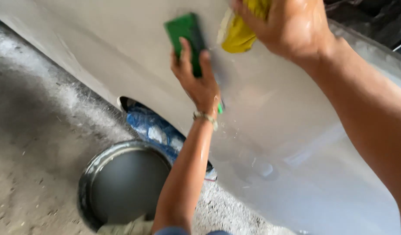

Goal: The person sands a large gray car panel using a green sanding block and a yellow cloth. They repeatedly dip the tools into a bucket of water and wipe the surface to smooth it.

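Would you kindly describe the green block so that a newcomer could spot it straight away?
Find the large pale grey panel that fills the right of the view. Against its upper part the left hand presses a flat green block. Unlike the crumpled yellow cloth in the right hand beside it, it is rigid, rectangular and dark green.

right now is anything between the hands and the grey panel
Only what they hold. The left hand presses a green block flat against the grey panel; the right hand bunches a yellow cloth on it. Nothing else intervenes.
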